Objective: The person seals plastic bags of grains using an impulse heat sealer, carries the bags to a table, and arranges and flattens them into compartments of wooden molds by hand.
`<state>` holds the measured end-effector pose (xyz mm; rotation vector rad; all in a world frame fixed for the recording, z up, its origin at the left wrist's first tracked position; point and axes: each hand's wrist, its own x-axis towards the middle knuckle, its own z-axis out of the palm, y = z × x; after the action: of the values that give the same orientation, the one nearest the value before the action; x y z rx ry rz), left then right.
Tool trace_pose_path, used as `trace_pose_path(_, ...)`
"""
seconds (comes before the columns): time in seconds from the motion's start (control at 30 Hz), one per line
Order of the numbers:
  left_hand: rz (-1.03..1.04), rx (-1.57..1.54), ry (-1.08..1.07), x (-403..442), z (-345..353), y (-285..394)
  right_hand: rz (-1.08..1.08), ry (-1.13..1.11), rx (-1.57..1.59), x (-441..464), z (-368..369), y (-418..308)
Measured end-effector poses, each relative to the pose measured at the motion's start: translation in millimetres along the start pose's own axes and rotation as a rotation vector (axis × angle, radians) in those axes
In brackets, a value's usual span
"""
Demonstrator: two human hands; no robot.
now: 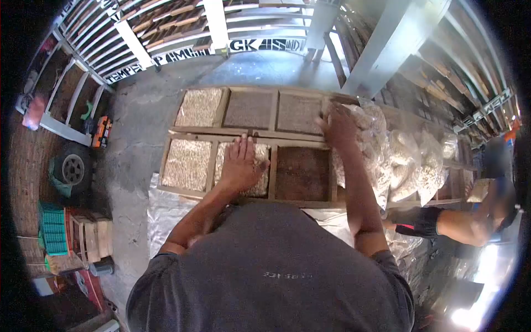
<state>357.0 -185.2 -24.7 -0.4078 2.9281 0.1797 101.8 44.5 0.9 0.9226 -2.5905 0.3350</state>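
Across the near wooden frame (272,176), I see from my remote seat the left hand (241,161) laid palm down, fingers extended and gripping nothing, on a pale slab (258,187) in the second compartment from the left; that flat contact would suit steadying or levelling its grainy surface. Another slab (187,164) sits just beside it, the divider between them presumably there to keep each block square. My view of the right hand (338,126) is less sure: it reaches to the far wooden frame (274,110), next to the clear plastic bags (404,163), with its fingers bent and blurred, so I cannot tell whether it grasps anything. Those bags, filled with pale pieces, lie bunched over the frames to the right, probably to stay within easy reach. Past them I make out a co-worker's arm (462,226), well apart from both hands.
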Motion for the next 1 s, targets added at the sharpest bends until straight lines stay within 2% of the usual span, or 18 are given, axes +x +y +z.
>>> trace_pose_path(0.1,0.078,0.001,0.204,-7,-17,10,0.207,-0.248,-0.085,-17,4,35)
trace_pose_path(0.3,0.201,-0.012,0.022,-5,1,-5,0.249,-0.151,-0.041,-14,2,15)
trace_pose_path(0.4,0.212,-0.073,-0.087,-4,-4,0,0.037,0.09,0.001,-12,9,19)
trace_pose_path(0.5,0.195,-0.115,0.088,-16,4,2,-0.171,0.158,0.089,-4,13,18)
trace_pose_path(0.53,0.134,-0.119,-0.027,-11,6,8,-0.072,0.064,0.136,-5,17,16)
trace_pose_path(0.63,0.157,-0.167,-0.089,-6,-6,6,-0.014,-0.086,-0.034,0,32,30)
trace_pose_path(0.73,0.063,-0.22,0.264,-14,22,-13,-0.008,-0.071,-0.129,1,51,41)
trace_pose_path(0.83,0.0,-0.11,0.302,-13,35,-1,0.06,-0.077,-0.195,8,31,13)
trace_pose_path(0.87,0.132,-0.174,0.371,-12,32,2,0.046,-0.041,-0.232,10,46,21)
trace_pose_path(0.97,0.127,-0.163,0.051,-6,11,17,0.13,-0.24,-0.071,24,56,39)
trace_pose_path(1.0,0.113,-0.235,0.06,-14,-4,8,0.078,-0.353,-0.233,28,34,21)
